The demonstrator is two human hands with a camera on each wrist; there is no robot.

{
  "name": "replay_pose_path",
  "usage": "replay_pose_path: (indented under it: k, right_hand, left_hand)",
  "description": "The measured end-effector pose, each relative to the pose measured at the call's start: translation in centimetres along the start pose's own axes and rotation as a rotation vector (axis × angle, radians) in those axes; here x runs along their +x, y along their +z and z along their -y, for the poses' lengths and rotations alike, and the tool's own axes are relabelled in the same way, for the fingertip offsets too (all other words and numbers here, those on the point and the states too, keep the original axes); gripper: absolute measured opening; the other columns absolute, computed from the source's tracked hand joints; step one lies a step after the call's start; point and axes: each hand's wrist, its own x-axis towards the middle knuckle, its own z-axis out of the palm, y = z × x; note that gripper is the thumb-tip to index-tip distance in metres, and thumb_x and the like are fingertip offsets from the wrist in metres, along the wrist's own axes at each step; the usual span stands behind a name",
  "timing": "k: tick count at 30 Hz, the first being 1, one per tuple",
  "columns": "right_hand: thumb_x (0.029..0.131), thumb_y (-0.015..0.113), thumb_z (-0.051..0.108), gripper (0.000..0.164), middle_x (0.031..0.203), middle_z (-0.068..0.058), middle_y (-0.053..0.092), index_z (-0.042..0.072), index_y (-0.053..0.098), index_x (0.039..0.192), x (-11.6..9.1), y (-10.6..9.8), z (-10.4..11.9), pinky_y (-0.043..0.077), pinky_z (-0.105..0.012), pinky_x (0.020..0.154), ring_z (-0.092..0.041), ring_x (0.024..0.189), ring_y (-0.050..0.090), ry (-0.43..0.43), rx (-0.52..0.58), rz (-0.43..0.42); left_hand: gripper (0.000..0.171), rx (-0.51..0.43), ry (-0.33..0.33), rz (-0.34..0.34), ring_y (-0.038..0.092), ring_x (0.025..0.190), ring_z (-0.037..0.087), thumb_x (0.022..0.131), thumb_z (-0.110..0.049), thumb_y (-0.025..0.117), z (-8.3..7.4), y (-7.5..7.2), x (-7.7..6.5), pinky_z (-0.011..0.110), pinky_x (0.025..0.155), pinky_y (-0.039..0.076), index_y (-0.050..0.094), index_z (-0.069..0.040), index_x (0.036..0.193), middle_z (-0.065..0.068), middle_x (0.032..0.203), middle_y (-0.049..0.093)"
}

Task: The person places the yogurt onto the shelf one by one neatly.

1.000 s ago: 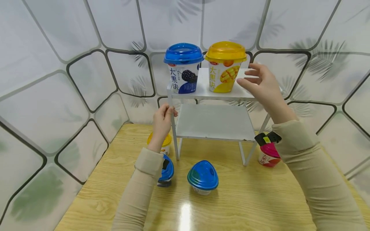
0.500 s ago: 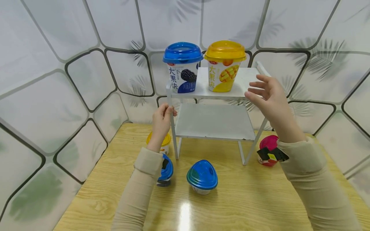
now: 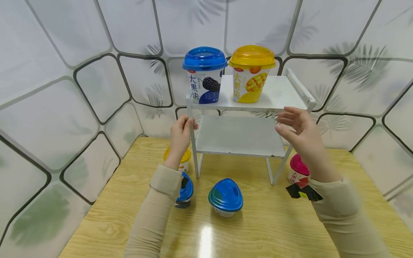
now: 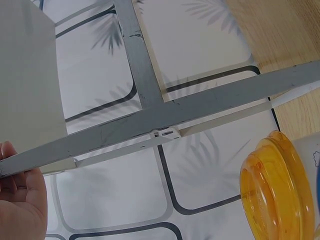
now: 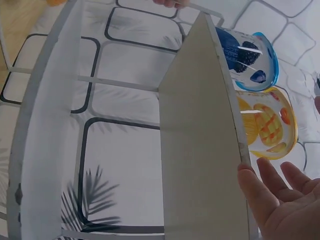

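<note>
In the head view a white two-tier rack [image 3: 240,138] stands upright on the wooden table [image 3: 274,222], its shelves level and its long side running left to right against the patterned wall. The left hand [image 3: 181,134] curls its fingers round the rack's front left post, between the two shelves. The right hand [image 3: 298,134] hangs before the rack's right front corner, just below the top shelf, fingers spread and loose, holding nothing. Two tall cups stand upright on the top shelf's left half, side by side: a blue cup [image 3: 204,75] and, to its right, a yellow cup [image 3: 251,73]. Four more cups sit on the table around the rack's feet: one yellow-lidded [image 3: 185,159] behind the left wrist, two blue-lidded in front of the rack [image 3: 187,188] [image 3: 226,196], and one pink-lidded [image 3: 298,168] by the right leg. In the left wrist view the rack's grey rails [image 4: 170,115] cross the picture slantwise, a bit of the palm [image 4: 20,205] lies under one rail, and one yellow lid [image 4: 275,190] shows. In the right wrist view the top shelf [image 5: 205,150] is seen edge-on, the open palm [image 5: 285,210] just beside it, apart from it, and both tall cups [image 5: 247,57] [image 5: 267,125] project from its far side.
</note>
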Motion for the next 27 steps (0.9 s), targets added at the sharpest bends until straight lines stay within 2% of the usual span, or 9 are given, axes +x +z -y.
replay_pose_path:
  k: [5, 8, 12, 17, 24, 27]
  right_hand:
    - [0.086, 0.058, 0.010, 0.047, 0.117, -0.002, 0.049, 0.008, 0.036, 0.128, -1.1, 0.3, -1.5, 0.040, -0.013, 0.082, -0.012, 0.107, 0.046, -0.023, 0.024, 0.020]
    - [0.085, 0.058, 0.004, 0.045, 0.115, 0.001, 0.048, 0.007, 0.038, 0.125, -1.6, 0.6, -2.5, 0.040, -0.013, 0.084, -0.011, 0.106, 0.046, -0.059, 0.085, 0.034]
    - [0.083, 0.057, -0.003, 0.045, 0.113, 0.002, 0.049, 0.005, 0.040, 0.124, -2.4, 0.9, -4.1, 0.039, -0.014, 0.085, -0.013, 0.106, 0.045, -0.101, 0.143, 0.051]
    - [0.081, 0.055, -0.010, 0.047, 0.115, 0.003, 0.049, 0.008, 0.041, 0.123, -3.5, 1.3, -6.1, 0.039, -0.015, 0.087, -0.013, 0.107, 0.045, -0.139, 0.177, 0.093]
    - [0.079, 0.053, -0.016, 0.047, 0.116, 0.004, 0.050, -0.009, 0.036, 0.122, -4.6, 1.5, -8.4, 0.039, -0.016, 0.088, -0.011, 0.107, 0.046, -0.160, 0.191, 0.126]
    - [0.078, 0.054, -0.016, 0.047, 0.116, 0.004, 0.050, -0.012, 0.035, 0.121, -4.8, 1.6, -9.1, 0.038, -0.016, 0.088, -0.011, 0.107, 0.047, -0.167, 0.183, 0.118]
  left_hand:
    - [0.024, -0.009, 0.002, 0.005, 0.058, 0.070, 0.027, 0.093, -0.013, 0.042, 0.0, 0.1, 0.0, 0.032, 0.069, 0.048, 0.051, 0.005, 0.079, 0.018, 0.074, 0.059]
    - [0.024, -0.018, 0.006, 0.004, 0.058, 0.070, 0.027, 0.093, -0.012, 0.042, 0.0, 0.1, 0.0, 0.032, 0.069, 0.048, 0.051, 0.005, 0.079, 0.019, 0.074, 0.059]
    - [0.023, -0.021, 0.009, 0.002, 0.058, 0.070, 0.027, 0.093, -0.011, 0.043, -0.1, 0.1, -0.1, 0.031, 0.069, 0.048, 0.050, 0.005, 0.077, 0.019, 0.074, 0.059]
    - [0.022, -0.020, 0.004, 0.000, 0.058, 0.071, 0.027, 0.093, -0.010, 0.043, -0.1, 0.1, -0.1, 0.031, 0.070, 0.048, 0.050, 0.004, 0.077, 0.018, 0.074, 0.059]
    - [0.022, -0.025, -0.001, -0.002, 0.059, 0.070, 0.027, 0.093, -0.010, 0.043, 0.2, 0.1, 0.1, 0.031, 0.070, 0.048, 0.053, 0.006, 0.081, 0.019, 0.075, 0.059]
    - [0.021, -0.026, -0.004, -0.004, 0.059, 0.070, 0.027, 0.093, -0.009, 0.044, 0.3, 0.1, 0.1, 0.030, 0.070, 0.049, 0.053, 0.007, 0.082, 0.019, 0.075, 0.060]
